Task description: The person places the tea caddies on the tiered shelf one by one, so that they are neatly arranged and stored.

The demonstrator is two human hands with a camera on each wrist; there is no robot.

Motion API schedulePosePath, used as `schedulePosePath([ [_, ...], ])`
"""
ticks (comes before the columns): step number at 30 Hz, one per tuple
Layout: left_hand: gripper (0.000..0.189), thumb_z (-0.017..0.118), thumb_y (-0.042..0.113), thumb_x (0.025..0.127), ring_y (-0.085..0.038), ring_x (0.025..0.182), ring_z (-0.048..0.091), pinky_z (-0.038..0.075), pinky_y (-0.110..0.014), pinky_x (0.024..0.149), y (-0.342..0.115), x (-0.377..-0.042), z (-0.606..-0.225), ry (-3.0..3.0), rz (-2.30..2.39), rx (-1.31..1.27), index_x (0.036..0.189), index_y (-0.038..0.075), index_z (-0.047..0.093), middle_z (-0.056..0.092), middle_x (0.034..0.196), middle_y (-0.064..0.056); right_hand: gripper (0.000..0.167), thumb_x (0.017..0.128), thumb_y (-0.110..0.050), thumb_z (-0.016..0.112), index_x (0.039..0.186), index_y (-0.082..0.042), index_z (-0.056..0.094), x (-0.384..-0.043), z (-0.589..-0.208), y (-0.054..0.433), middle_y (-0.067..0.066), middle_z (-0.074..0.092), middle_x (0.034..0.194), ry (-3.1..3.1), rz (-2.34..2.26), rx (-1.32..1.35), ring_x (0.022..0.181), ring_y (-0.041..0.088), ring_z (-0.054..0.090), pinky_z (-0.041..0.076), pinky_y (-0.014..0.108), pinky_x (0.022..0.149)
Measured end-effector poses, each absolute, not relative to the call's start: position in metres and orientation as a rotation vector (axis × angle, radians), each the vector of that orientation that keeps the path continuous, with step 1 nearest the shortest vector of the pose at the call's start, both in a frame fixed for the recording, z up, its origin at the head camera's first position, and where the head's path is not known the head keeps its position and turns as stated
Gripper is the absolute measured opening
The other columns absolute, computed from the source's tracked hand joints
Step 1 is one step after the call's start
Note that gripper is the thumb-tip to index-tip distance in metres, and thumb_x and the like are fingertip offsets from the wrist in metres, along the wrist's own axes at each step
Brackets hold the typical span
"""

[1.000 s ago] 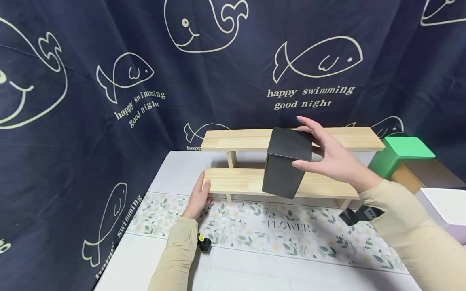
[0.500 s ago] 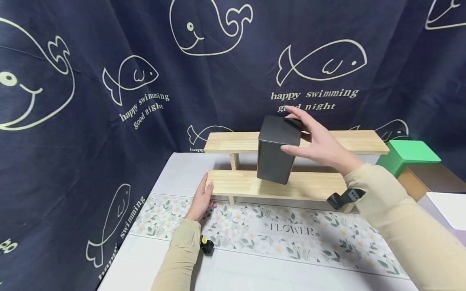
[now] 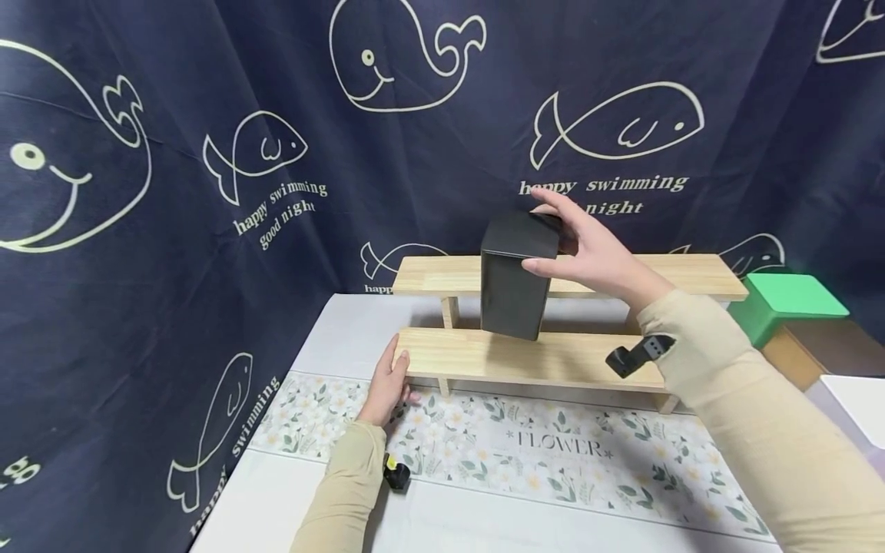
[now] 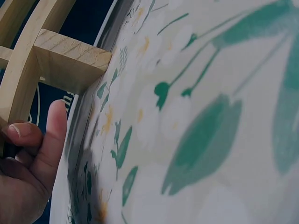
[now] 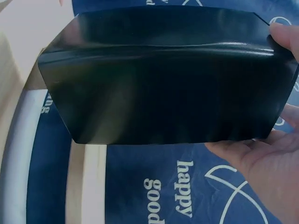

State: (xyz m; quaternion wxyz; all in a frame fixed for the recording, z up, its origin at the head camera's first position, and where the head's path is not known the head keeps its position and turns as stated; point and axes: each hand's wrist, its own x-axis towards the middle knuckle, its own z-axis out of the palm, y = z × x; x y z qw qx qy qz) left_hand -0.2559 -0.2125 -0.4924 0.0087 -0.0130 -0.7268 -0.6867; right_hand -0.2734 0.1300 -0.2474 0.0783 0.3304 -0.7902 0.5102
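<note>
My right hand (image 3: 594, 253) grips a black rectangular box (image 3: 513, 296) near its top, thumb on the near side and fingers behind. The box is held upright, slightly tilted, and overlaps both boards of a two-tier wooden shelf (image 3: 435, 352) in the head view. In the right wrist view the dark glossy box (image 5: 159, 98) fills much of the picture, with fingers at its right end. My left hand (image 3: 387, 390) holds the left end of the lower board, thumb at its front edge. The left wrist view shows curled fingers (image 4: 25, 135) against the wood.
On the right stand a green box (image 3: 795, 296), a brown-topped box (image 3: 833, 346) and a white-topped one (image 3: 860, 403). A floral runner (image 3: 498, 468) lies before the shelf on the white table. A dark blue fish-print curtain (image 3: 429, 177) hangs behind and at the left.
My right hand has carried the black box left and back, higher over the shelf. The left hand stays at the lower board's left end. The view has shifted slightly.
</note>
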Motion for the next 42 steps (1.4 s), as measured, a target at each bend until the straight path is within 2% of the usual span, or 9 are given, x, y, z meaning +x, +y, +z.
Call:
schedulePosePath([
  [4,0.061,0.041,0.033,0.106,-0.012,0.042,0.037,0.042,-0.025,0.039,-0.213,-0.254,-0.492,-2.282,-2.13,-0.025,0.158,0.022,0.013,0.062,0.082,-0.022,0.088,0.082,-0.004,0.077,0.153,-0.027,0.031,-0.275,-0.241,0.126,0.008,0.046,0.135,-2.373,1.495,0.997,0.111,0.019,0.052,0.046,0.028,0.1],
  [5,0.06,0.041,0.033,0.106,-0.011,0.042,0.036,0.042,-0.025,0.039,-0.212,-0.254,-0.493,-2.29,-2.11,-0.007,0.158,0.022,0.014,0.064,0.083,-0.02,0.088,0.082,-0.005,0.078,0.153,-0.027,0.031,-0.276,-0.24,0.125,0.008,0.046,0.135,-2.381,1.482,0.992,0.112,0.018,0.052,0.045,0.031,0.102],
  [10,0.058,0.041,0.036,0.106,-0.01,0.044,0.037,0.046,-0.026,0.041,-0.209,-0.253,-0.494,-2.315,-2.061,0.04,0.158,0.025,0.017,0.055,0.07,-0.007,0.089,0.081,-0.005,0.078,0.154,-0.026,0.03,-0.28,-0.238,0.122,0.009,0.044,0.138,-2.409,1.47,0.96,0.115,0.019,0.05,0.041,0.043,0.106],
  [12,0.058,0.042,0.035,0.106,-0.011,0.045,0.038,0.047,-0.027,0.041,-0.208,-0.253,-0.495,-2.318,-2.057,0.044,0.158,0.026,0.019,0.048,0.065,-0.006,0.089,0.081,-0.005,0.078,0.154,-0.024,0.03,-0.283,-0.239,0.121,0.01,0.044,0.137,-2.408,1.476,0.956,0.115,0.02,0.05,0.041,0.043,0.106],
  [19,0.057,0.042,0.033,0.106,-0.013,0.045,0.037,0.05,-0.031,0.041,-0.207,-0.252,-0.497,-2.319,-2.058,0.043,0.158,0.025,0.019,0.038,0.058,0.0,0.088,0.082,-0.006,0.078,0.153,-0.024,0.03,-0.291,-0.243,0.117,0.01,0.044,0.138,-2.403,1.506,0.978,0.118,0.021,0.049,0.038,0.045,0.107],
  [23,0.059,0.042,0.033,0.106,-0.013,0.046,0.036,0.053,-0.037,0.042,-0.207,-0.25,-0.494,-2.337,-2.046,0.035,0.158,0.021,0.018,0.037,0.056,0.001,0.087,0.082,-0.006,0.078,0.153,-0.022,0.031,-0.296,-0.246,0.116,0.011,0.044,0.137,-2.398,1.523,0.983,0.119,0.022,0.049,0.036,0.046,0.11],
  [31,0.058,0.041,0.035,0.106,-0.011,0.045,0.035,0.051,-0.031,0.04,-0.207,-0.253,-0.495,-2.347,-2.028,0.025,0.158,0.024,0.018,0.038,0.059,0.001,0.086,0.082,-0.008,0.078,0.153,-0.018,0.03,-0.304,-0.243,0.115,0.01,0.042,0.14,-2.417,1.536,0.96,0.118,0.021,0.049,0.037,0.043,0.11],
  [42,0.058,0.042,0.034,0.106,-0.011,0.044,0.035,0.05,-0.03,0.039,-0.208,-0.255,-0.493,-2.343,-2.016,0.02,0.158,0.023,0.018,0.037,0.057,0.001,0.083,0.088,-0.013,0.073,0.155,-0.018,0.025,-0.309,-0.242,0.121,0.011,0.029,0.153,-2.439,1.654,0.922,0.131,0.025,0.042,0.034,0.046,0.111],
])
